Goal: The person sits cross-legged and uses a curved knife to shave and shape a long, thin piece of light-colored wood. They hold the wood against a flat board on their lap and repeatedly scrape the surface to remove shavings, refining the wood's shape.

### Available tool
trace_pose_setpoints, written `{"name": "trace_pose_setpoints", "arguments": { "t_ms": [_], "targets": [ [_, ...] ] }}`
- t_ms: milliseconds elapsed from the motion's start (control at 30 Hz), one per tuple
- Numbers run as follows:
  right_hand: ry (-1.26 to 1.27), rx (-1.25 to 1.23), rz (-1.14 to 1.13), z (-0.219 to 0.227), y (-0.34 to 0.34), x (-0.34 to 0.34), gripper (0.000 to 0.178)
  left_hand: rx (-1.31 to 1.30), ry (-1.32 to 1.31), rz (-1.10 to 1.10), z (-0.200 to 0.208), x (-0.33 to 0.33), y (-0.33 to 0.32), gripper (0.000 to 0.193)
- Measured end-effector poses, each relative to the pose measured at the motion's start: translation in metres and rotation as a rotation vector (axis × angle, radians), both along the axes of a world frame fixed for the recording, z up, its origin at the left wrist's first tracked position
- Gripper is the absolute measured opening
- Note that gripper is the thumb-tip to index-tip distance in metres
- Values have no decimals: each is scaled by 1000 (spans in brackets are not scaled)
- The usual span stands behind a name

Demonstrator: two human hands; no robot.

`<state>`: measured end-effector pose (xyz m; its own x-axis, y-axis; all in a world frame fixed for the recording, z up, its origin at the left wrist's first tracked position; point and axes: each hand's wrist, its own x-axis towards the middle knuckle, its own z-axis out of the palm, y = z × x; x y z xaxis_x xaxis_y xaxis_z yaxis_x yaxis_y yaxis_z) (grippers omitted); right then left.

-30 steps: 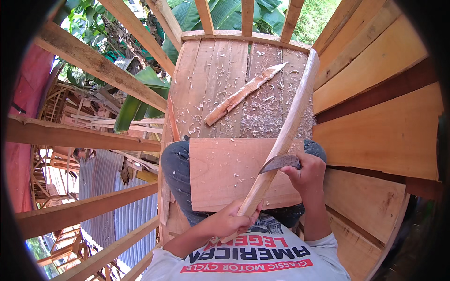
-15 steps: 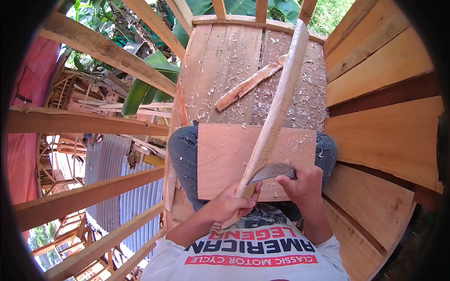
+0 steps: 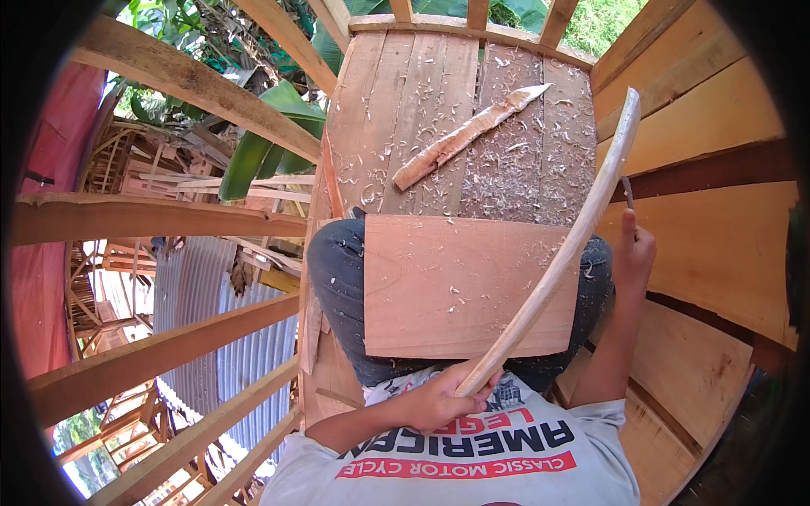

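A long, slightly curved wooden stick (image 3: 564, 261) slants up and to the right across my lap. My left hand (image 3: 453, 395) is closed round its lower end, close to my shirt. Beyond the right edge of the board, my right hand (image 3: 634, 251) is raised and closed on a knife with a curved blade (image 3: 627, 192). Only a narrow part of that blade shows, beside the stick's upper part; its handle is hidden in my fist. A flat wooden board (image 3: 460, 287) rests across my legs under the stick, with a few shavings on it.
A rough piece of wood (image 3: 464, 139) with a pale pointed end lies on the plank floor (image 3: 363, 93) among many curled shavings. Wooden rails (image 3: 160, 221) stand on my left, and wide plank walling (image 3: 692, 253) closes in on my right.
My right hand has moved up and to the right with the knife, away from the stick's lower end. The stick has swung to the right, its far end now lower and nearer.
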<state>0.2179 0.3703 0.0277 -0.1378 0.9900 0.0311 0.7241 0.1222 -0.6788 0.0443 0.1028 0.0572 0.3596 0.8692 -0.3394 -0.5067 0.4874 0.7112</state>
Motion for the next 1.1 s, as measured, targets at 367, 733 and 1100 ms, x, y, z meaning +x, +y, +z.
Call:
{"name": "trace_pose_setpoints", "arguments": {
  "t_ms": [367, 733, 1100],
  "targets": [
    [-24, 39, 527, 21, -116, -50, 68, 179, 493, 231, 8, -24, 41, 28],
    [-66, 246, 403, 10, -42, -63, 75, -41, 403, 109, 14, -28, 27, 25],
    [125, -98, 305, -15, -61, -29, 68, -148, -347, 393, -14, -44, 30, 36]
  ]
}}
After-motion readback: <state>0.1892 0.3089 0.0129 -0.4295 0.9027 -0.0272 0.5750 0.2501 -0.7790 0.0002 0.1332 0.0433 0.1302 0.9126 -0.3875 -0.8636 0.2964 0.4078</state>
